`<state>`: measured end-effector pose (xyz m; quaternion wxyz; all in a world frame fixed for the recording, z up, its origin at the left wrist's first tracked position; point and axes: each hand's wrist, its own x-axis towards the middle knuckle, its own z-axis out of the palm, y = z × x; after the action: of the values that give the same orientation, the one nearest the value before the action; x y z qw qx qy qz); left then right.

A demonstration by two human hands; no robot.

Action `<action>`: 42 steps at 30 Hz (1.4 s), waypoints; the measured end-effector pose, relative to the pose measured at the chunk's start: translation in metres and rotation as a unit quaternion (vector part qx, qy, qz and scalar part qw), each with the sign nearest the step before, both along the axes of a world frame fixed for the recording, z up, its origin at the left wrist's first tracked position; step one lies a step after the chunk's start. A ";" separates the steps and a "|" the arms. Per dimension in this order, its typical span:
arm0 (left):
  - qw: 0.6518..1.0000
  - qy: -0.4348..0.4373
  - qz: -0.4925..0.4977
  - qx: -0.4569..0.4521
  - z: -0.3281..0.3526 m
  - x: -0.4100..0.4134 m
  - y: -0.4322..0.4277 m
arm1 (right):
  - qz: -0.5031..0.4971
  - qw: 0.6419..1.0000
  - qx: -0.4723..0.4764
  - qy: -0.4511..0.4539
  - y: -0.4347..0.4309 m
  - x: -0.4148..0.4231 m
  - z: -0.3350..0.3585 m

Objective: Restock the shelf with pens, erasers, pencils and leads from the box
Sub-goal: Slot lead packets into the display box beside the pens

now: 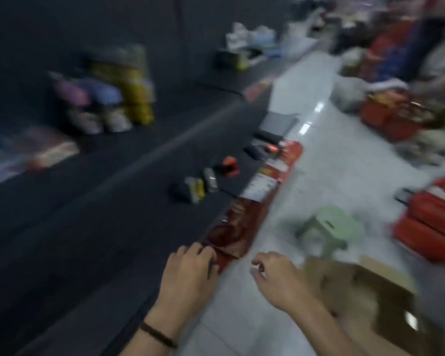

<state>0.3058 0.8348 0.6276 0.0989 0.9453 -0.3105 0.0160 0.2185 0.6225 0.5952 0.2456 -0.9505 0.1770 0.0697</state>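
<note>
The whole head view is smeared by motion. My left hand (188,273) hovers at the front edge of the dark shelf (100,227), fingers curled beside red packets (231,229) that line the edge. A thin dark streak shows at its fingertips, and I cannot tell whether it is a held item. My right hand (278,278) hangs over the pale floor between the shelf and the open cardboard box (370,304), its fingers loosely curled with nothing visible in them. Small stationery items (203,186) lie scattered on the shelf further along.
A light green plastic stool (329,227) stands on the floor just beyond the box. Red cartons (432,227) and other goods crowd the right side of the aisle. Stacked colourful packs (108,98) sit at the back of the shelf on the left.
</note>
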 end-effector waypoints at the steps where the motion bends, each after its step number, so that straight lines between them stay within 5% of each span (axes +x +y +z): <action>1: 0.998 0.035 -0.031 0.031 -0.016 -0.009 -0.032 | -0.039 0.999 0.011 0.022 -0.036 -0.024 -0.019; 10: 0.921 0.226 -0.246 0.201 -0.131 -0.056 -0.264 | -0.390 0.894 0.183 0.125 -0.244 -0.187 -0.137; 22: 0.825 0.345 -0.369 0.253 -0.361 -0.046 -0.579 | -0.594 0.731 0.289 0.168 -0.441 -0.199 -0.363; 26: 0.818 0.354 -0.376 0.253 -0.477 -0.052 -0.670 | -0.596 0.713 0.338 0.147 -0.514 -0.185 -0.476; 36: 0.850 0.367 -0.297 0.234 -0.763 -0.106 -0.808 | -0.573 0.736 0.321 0.164 -0.699 -0.140 -0.796; 42: 0.877 0.365 -0.257 0.180 -0.825 -0.130 -0.797 | -0.597 0.723 0.324 0.124 -0.713 -0.108 -0.910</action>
<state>0.1762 0.0380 -0.1978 0.0342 0.7729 -0.4817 -0.4116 0.1101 -0.0909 -0.3146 0.5053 -0.4935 0.7035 0.0786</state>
